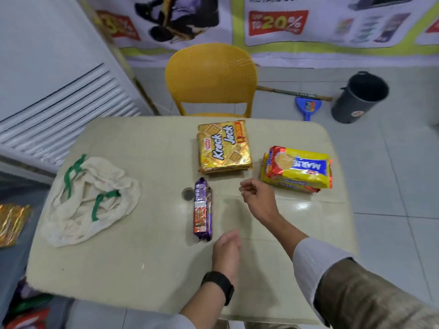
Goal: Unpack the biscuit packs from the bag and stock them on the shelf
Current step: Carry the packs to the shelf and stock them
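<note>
A limp white cloth bag (91,200) with green handles lies on the left of the cream table (147,262). A stack of golden Krack Jack packs (224,146) sits at the far middle. To their right lies a stack of yellow Marie packs (298,169). A pair of purple biscuit rolls (202,209) lies lengthwise at the centre. My left hand (226,250) hovers just right of the rolls' near end, fingers loosely together, holding nothing. My right hand (257,198) hangs between the rolls and the Marie packs, fingers curled, with nothing in it.
A yellow chair (211,77) stands behind the table. A dark bin (360,97) and a blue dustpan (308,108) are on the tiled floor at the right. A golden pack (13,224) and other packs (28,312) show at the lower left.
</note>
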Demonstrator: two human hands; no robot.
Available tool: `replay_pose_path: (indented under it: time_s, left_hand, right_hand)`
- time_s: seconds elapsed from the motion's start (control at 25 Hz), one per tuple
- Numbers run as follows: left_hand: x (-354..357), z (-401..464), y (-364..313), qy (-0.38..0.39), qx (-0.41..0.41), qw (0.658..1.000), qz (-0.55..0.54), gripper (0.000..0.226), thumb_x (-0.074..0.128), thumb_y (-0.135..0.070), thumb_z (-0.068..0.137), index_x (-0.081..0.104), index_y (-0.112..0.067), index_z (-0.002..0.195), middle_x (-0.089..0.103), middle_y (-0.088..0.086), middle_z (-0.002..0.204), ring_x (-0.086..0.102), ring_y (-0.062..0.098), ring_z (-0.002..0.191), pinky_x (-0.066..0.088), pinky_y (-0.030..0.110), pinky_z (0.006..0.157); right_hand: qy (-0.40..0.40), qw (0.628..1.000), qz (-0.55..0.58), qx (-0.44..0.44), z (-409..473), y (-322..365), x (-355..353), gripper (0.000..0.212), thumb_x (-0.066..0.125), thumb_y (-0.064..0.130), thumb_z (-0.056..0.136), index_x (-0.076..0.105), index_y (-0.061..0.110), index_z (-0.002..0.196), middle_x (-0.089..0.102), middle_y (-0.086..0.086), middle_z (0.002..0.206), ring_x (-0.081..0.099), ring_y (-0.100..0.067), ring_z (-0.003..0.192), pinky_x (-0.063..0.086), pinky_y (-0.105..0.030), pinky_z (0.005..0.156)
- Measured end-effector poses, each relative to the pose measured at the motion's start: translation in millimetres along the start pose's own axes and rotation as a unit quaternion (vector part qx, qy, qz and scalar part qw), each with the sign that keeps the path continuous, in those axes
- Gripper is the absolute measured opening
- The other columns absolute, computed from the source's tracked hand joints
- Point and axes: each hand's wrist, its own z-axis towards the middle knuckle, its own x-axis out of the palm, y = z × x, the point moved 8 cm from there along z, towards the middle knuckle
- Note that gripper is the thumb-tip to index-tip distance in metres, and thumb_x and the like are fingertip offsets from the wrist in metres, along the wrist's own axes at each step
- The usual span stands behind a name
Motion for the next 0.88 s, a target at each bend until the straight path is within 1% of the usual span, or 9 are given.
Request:
replay_pose_path:
  time_s: [0.08,0.16,0.32,0.36,0.44,0.52,0.64,0.8,0.88]
  left_hand:
    - [45,-4,-53,0.066,0.116,0.989,0.056,0.039,0.062,-0.022,0.093,0.063,-0.019,0.132,0.066,-0.001,0.132,0.061,0.013,0.121,0.045,0.032,0.109]
    - [86,-1,-101,0.112,0.202,0.966,0.114,0.057,0.061,-0.035,0.094,0.049,-0.02,0.147,0.053,-0.007,0.146,0.051,0.01,0.132,0.038,0.031,0.114]
    - [139,20,-149,0.134,0.257,0.939,0.185,0.062,0.051,-0.048,0.101,0.032,-0.028,0.156,0.043,-0.015,0.144,0.041,0.009,0.136,0.031,0.03,0.11]
    - [143,32,-153,0.119,0.238,0.946,0.184,0.063,0.049,-0.051,0.1,0.032,-0.025,0.156,0.043,-0.01,0.149,0.04,0.013,0.139,0.03,0.032,0.11]
    - [152,54,-157,0.111,0.219,0.952,0.186,0.064,0.046,-0.056,0.098,0.041,-0.019,0.149,0.046,-0.006,0.15,0.043,0.017,0.137,0.032,0.034,0.111]
    - [167,67,-158,0.132,0.232,0.941,0.208,0.063,0.042,-0.061,0.095,0.05,-0.017,0.14,0.054,-0.004,0.143,0.049,0.018,0.133,0.035,0.037,0.113]
    - [177,79,-151,0.139,0.235,0.943,0.19,0.055,0.047,-0.058,0.095,0.054,-0.026,0.139,0.065,-0.003,0.133,0.059,0.015,0.123,0.044,0.036,0.107]
    - [172,91,-150,0.107,0.214,0.963,0.121,0.031,0.056,-0.041,0.1,0.056,-0.029,0.129,0.068,-0.013,0.116,0.063,0.001,0.104,0.048,0.015,0.083]
    - [170,100,-144,0.114,0.195,0.968,0.11,0.039,0.06,-0.042,0.098,0.057,-0.028,0.134,0.069,-0.009,0.121,0.063,0.005,0.111,0.046,0.02,0.091]
  right_hand:
    - [-0.1,0.994,0.018,0.034,-20,-20,-63,0.03,0.055,0.004,0.08,0.071,0.028,0.088,0.075,0.003,0.084,0.071,-0.016,0.082,0.061,-0.045,0.081]
    - [-0.207,0.977,0.025,0.052,-39,-28,-119,0.029,0.054,0.006,0.081,0.071,0.03,0.084,0.074,0.008,0.082,0.071,-0.018,0.083,0.061,-0.047,0.079]
    - [-0.391,0.917,0.039,0.067,-57,-32,-207,0.015,0.059,0.022,0.096,0.07,0.019,0.105,0.071,0.006,0.102,0.064,-0.016,0.096,0.051,-0.034,0.086]
    - [-0.395,0.913,0.05,0.091,-52,-38,-218,0.023,0.058,0.031,0.097,0.068,0.014,0.109,0.069,0.005,0.109,0.061,-0.014,0.102,0.048,-0.032,0.091]
    - [-0.345,0.923,0.092,0.142,-30,-54,-225,0.039,0.051,0.048,0.095,0.062,0.011,0.098,0.066,0.005,0.102,0.058,-0.013,0.097,0.044,-0.034,0.089]
    - [-0.278,0.934,0.16,0.159,-8,-63,-218,0.04,0.049,0.043,0.098,0.068,0.01,0.092,0.073,0.004,0.092,0.062,-0.012,0.085,0.047,-0.033,0.082]
    - [-0.251,0.931,0.221,0.15,3,-66,-206,0.031,0.052,0.034,0.101,0.079,0.019,0.101,0.08,0.003,0.099,0.071,-0.011,0.09,0.054,-0.029,0.085]
    - [-0.256,0.938,0.182,0.148,5,-80,-200,0.039,0.053,0.041,0.101,0.071,0.017,0.126,0.076,-0.001,0.117,0.07,-0.014,0.109,0.055,-0.032,0.098]
    - [-0.261,0.937,0.176,0.154,6,-83,-204,0.048,0.054,0.047,0.098,0.066,0.018,0.134,0.073,0.001,0.124,0.068,-0.015,0.115,0.054,-0.036,0.102]
